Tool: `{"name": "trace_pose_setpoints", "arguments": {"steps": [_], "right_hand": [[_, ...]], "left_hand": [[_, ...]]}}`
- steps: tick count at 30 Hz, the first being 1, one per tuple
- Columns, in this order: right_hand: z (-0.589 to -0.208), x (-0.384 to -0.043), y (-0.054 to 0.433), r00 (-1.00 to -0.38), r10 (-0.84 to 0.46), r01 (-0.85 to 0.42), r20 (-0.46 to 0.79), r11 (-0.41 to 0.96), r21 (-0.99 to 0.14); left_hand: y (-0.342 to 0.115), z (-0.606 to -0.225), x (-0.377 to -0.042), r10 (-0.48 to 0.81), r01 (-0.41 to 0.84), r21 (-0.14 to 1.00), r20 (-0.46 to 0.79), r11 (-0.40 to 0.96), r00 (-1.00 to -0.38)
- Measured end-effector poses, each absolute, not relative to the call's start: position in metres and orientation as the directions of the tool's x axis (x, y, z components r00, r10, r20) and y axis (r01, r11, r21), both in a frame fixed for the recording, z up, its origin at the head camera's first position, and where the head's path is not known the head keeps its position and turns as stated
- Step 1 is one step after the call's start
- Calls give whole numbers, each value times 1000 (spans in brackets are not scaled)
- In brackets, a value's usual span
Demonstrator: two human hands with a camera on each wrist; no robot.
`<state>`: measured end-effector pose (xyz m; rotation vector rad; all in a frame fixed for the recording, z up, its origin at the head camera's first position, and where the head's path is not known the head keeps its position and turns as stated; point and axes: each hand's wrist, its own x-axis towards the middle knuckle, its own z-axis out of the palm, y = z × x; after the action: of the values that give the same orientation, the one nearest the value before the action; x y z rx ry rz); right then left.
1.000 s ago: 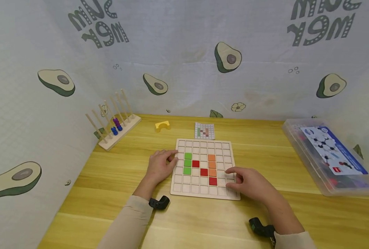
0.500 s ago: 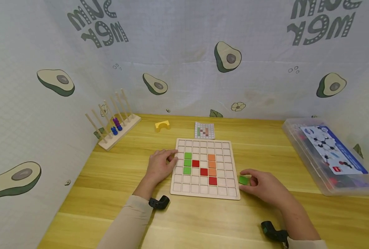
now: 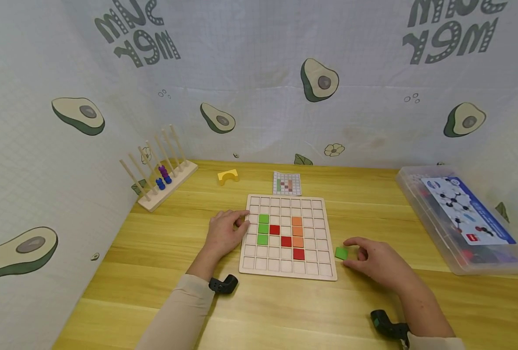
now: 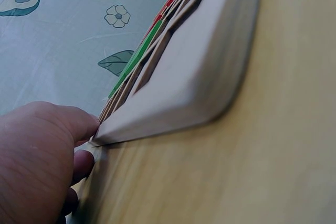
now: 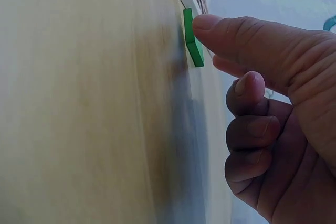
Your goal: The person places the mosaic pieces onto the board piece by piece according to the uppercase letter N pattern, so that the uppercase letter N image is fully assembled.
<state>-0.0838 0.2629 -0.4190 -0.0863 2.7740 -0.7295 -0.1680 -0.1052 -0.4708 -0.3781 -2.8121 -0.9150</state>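
A wooden grid board (image 3: 281, 267) lies flat on the table with green tiles (image 3: 263, 229), red tiles (image 3: 286, 241) and orange tiles (image 3: 297, 232) in its cells. My left hand (image 3: 226, 236) rests at the board's left edge, thumb and forefinger touching the rim; in the left wrist view a fingertip meets the board's side (image 4: 157, 127). A loose green tile (image 3: 341, 253) lies just right of the board. My right hand (image 3: 379, 262) is beside it, thumb and forefinger spread apart, holding nothing. In the right wrist view the other fingers (image 5: 252, 132) curl loosely.
A small pattern card (image 3: 287, 184) lies behind the board, with a yellow arch block (image 3: 228, 177) left of it. A peg rack (image 3: 169, 187) with blue and purple beads stands back left. A clear plastic box (image 3: 464, 218) stands at right.
My right hand has moved right, off the board, and its fingertips have drawn back from the green tile, which came into view beside the board. My left hand has stayed still.
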Motion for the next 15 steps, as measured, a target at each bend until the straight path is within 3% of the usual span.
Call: {"name": "trace_pose_setpoints", "arguments": {"steps": [15], "right_hand": [[-420,-86,262,-961,-120,14,-248,877,-480]], "left_hand": [[-105,-471,-168,188,280,552,219,786,-957]]}}
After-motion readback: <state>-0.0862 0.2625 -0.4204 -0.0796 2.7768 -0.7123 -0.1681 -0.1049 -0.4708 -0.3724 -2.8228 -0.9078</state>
